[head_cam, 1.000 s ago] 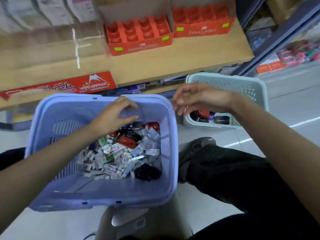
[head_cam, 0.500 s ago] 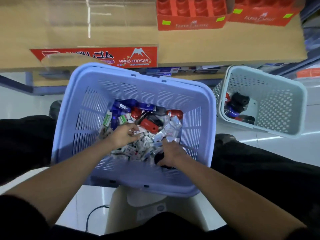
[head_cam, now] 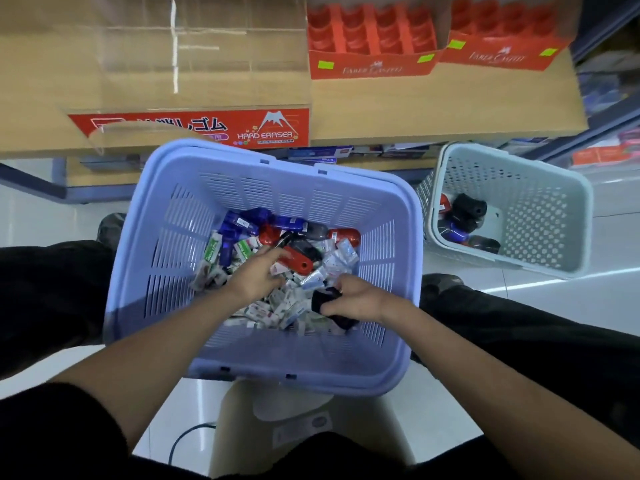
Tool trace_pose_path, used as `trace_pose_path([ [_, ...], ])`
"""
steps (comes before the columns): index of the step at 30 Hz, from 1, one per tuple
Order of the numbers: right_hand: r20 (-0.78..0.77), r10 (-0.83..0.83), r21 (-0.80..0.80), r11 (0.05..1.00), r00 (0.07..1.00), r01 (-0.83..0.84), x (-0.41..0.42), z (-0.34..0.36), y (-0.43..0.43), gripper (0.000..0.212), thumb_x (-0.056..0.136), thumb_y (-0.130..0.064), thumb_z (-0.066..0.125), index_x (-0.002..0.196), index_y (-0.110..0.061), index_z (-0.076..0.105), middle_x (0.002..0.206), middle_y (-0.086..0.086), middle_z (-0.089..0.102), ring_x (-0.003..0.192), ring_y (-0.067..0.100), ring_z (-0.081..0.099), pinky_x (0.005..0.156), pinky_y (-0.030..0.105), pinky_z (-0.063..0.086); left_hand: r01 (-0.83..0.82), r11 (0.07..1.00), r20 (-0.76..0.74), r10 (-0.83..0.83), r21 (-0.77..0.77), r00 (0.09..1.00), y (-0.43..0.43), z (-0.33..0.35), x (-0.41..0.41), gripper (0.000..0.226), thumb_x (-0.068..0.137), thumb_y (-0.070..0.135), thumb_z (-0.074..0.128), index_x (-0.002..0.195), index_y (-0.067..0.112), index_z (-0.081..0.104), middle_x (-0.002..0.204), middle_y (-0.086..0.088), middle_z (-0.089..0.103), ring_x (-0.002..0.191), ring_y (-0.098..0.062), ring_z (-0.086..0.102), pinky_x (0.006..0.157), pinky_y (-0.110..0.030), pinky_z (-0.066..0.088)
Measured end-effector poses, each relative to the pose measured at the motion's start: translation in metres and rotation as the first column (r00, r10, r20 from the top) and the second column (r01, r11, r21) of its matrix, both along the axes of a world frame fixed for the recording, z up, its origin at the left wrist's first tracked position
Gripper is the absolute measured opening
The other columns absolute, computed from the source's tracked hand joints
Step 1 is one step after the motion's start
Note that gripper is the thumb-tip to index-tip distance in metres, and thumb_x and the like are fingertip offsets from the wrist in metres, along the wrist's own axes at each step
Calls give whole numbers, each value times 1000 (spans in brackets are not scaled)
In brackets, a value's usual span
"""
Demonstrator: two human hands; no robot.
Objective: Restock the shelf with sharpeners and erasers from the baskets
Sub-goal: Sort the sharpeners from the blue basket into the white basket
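Note:
A lilac basket [head_cam: 166, 258] sits in front of me, holding a heap of wrapped erasers [head_cam: 277, 311] and red, blue and black sharpeners [head_cam: 301, 259]. Both hands are inside it. My left hand [head_cam: 254, 277] lies on the heap with fingers curled among the erasers beside a red sharpener; what it holds is hidden. My right hand [head_cam: 353, 299] grips a black sharpener [head_cam: 323, 301] at the heap's near right. The wooden shelf [head_cam: 415, 105] above carries a clear eraser display box [head_cam: 194, 129] with a red label and two red sharpener trays [head_cam: 372, 46].
A pale green basket [head_cam: 540, 220] with a few dark sharpeners stands on the floor to the right. My dark-trousered legs flank the lilac basket, which rests on a cream stool [head_cam: 304, 424]. More stock sits on a lower shelf [head_cam: 346, 154].
The view tilted down toward the lilac basket. My right hand came from over the green basket into the lilac one and took hold of a black sharpener. My left hand moved deeper into the erasers.

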State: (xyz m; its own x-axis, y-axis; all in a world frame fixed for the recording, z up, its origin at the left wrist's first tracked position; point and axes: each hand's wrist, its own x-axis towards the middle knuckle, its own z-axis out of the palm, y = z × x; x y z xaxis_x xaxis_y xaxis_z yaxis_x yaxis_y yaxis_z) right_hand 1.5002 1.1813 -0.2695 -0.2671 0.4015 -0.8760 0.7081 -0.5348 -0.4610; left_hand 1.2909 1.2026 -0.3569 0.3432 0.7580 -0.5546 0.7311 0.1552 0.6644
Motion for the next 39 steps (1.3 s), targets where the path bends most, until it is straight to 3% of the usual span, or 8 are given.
trace_pose_path([
  [6, -82, -185, 262, 944, 979, 200, 21, 28, 30, 49, 84, -5, 67, 124, -15, 40, 113, 6, 55, 97, 18, 59, 81, 27, 52, 524, 851, -425, -460, 41, 780, 38, -13, 38, 64, 89, 25, 60, 146, 27, 30, 143, 2, 39, 127, -24, 36, 102, -36, 32],
  [9, -146, -239, 231, 935, 960, 268, 16, 26, 33, 52, 82, -3, 68, 126, -14, 43, 115, 5, 57, 101, 18, 59, 81, 21, 50, 585, 809, -577, -450, 60, 682, 35, -11, 47, 57, 91, 35, 56, 143, 26, 33, 138, -2, 42, 126, -24, 34, 98, -35, 30],
  [13, -309, -361, 241, 865, 880, 440, 19, 41, 36, 45, 80, -1, 70, 116, -15, 49, 111, 5, 59, 99, 16, 60, 75, 17, 52, -18, 988, -176, 45, 152, 983, 32, 5, 36, 49, 84, 31, 68, 128, 17, 53, 117, -10, 57, 109, -28, 54, 84, -31, 41],
  [15, -405, -458, 223, 790, 792, 571, 37, 56, 40, 41, 79, 1, 71, 112, -16, 52, 109, 5, 60, 97, 15, 61, 72, 16, 52, -206, 957, 37, 203, 202, 978, 36, 32, 37, 45, 82, 27, 72, 122, 14, 58, 111, -8, 61, 102, -25, 58, 82, -28, 43],
  [22, -382, -770, 330, 403, 511, 854, 159, 75, 66, 41, 73, -3, 74, 108, -11, 53, 94, 1, 62, 79, 15, 62, 70, 23, 52, -101, 916, 265, -7, 389, 964, 75, 141, 128, 43, 83, 30, 69, 122, 18, 57, 109, 8, 59, 98, -7, 55, 87, -24, 42],
  [30, 281, -611, 450, 765, 740, 460, 253, -25, 59, 49, 74, -6, 74, 116, 1, 51, 105, 19, 60, 90, 30, 58, 75, 34, 47, 310, 849, -6, -340, 428, 940, 114, 103, 281, 38, 85, 35, 66, 118, 18, 55, 115, -3, 62, 106, -23, 58, 83, -36, 47],
  [35, 345, -546, 449, 810, 763, 377, 265, -65, 66, 56, 76, -15, 73, 124, -6, 46, 113, 15, 55, 104, 33, 57, 83, 32, 46, 623, 695, -379, -501, 359, 778, 115, 74, 311, 51, 86, 37, 64, 129, 16, 47, 130, -6, 50, 116, -26, 51, 88, -36, 40],
  [39, 198, -646, 489, 717, 738, 497, 267, -68, 76, 67, 73, -21, 78, 132, -9, 47, 123, 13, 54, 108, 29, 56, 97, 41, 47, 561, 765, -112, -557, 317, 823, 120, 80, 294, 59, 86, 29, 67, 138, 14, 43, 144, -6, 35, 129, -23, 40, 104, -30, 34],
])
